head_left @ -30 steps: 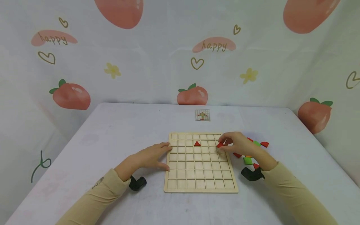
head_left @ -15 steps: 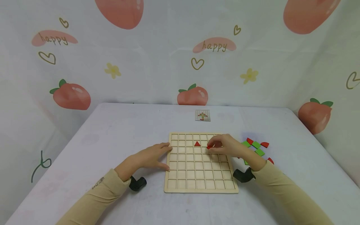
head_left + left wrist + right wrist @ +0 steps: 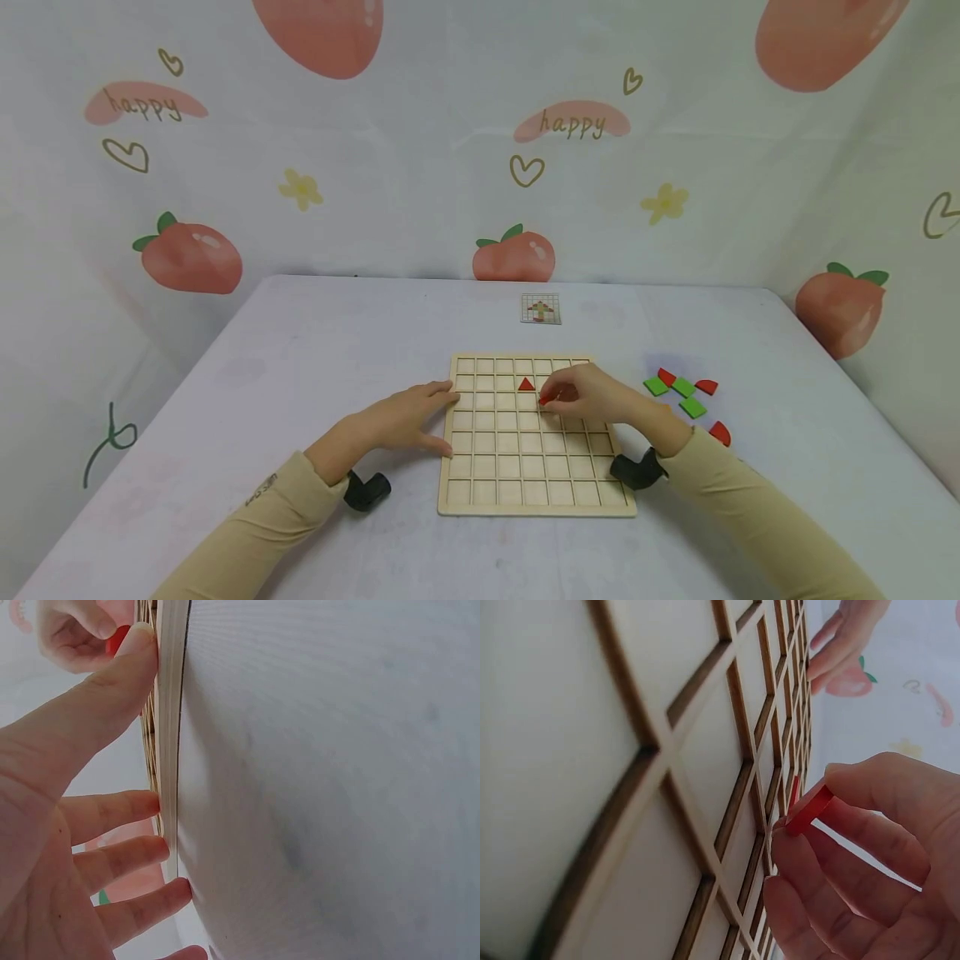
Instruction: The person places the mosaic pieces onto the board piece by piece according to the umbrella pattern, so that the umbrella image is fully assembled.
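Note:
A wooden grid board (image 3: 497,467) lies on the table in the head view, with a red triangle tile (image 3: 526,384) in one of its upper cells. My right hand (image 3: 588,394) pinches a small red tile (image 3: 810,810) between thumb and fingertips, close over the board's cells and just right of and nearer than the triangle. Its exact outline is partly covered by the fingers. At the board's left edge (image 3: 171,712), my left hand (image 3: 393,417) rests with fingers spread, the thumb and fingertips against the rim.
Right of the board lie loose tiles: several green ones (image 3: 693,407) and red rounded ones (image 3: 720,433), some partly behind the right forearm. A small pattern card (image 3: 541,309) lies behind the board. Each wrist carries a black camera mount (image 3: 367,491).
My right hand has moved left across the board with the red tile, from the right edge to near the triangle, uncovering more loose tiles. The left hand has stayed in place.

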`<control>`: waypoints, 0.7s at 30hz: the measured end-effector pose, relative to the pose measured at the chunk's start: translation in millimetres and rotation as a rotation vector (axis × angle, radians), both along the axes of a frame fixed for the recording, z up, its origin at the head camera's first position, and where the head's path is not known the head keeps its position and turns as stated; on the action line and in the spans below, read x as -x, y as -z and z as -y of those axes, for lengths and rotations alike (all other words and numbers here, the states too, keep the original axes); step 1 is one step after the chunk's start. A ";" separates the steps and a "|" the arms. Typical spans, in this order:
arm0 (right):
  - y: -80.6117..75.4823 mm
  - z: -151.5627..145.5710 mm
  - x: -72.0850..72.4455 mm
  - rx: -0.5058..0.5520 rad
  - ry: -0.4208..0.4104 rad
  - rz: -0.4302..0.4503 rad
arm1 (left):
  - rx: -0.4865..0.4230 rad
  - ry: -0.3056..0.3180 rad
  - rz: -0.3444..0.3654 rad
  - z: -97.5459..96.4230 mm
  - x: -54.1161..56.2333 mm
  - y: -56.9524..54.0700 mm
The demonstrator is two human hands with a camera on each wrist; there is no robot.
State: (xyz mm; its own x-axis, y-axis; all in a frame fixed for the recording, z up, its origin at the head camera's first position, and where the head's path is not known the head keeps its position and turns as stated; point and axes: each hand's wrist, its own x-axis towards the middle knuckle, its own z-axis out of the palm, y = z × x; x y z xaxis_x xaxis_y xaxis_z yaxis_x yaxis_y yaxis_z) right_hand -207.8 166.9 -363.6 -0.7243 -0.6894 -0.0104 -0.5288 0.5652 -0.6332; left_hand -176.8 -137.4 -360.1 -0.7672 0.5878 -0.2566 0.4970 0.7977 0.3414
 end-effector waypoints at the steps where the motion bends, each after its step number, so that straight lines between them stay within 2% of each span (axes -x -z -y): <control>1: -0.3 0.6 -0.3 -0.002 -0.004 -0.001 | -0.001 0.001 -0.001 0.1 -0.1 0.0; 14: 1.6 2.7 -0.7 -0.009 -0.003 -0.018 | 0.001 0.007 -0.007 0.3 -0.3 0.1; 21: 3.7 2.4 0.6 0.002 0.047 -0.048 | 0.004 0.003 -0.008 0.4 -0.1 0.8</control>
State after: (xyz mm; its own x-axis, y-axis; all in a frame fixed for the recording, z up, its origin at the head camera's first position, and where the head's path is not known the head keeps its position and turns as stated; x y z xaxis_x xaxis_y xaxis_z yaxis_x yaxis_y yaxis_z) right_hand -208.4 164.5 -367.3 -0.7554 -0.6547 0.0260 -0.5314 0.5890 -0.6089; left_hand -176.7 -137.8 -361.0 -0.7677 0.5887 -0.2531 0.5016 0.7978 0.3344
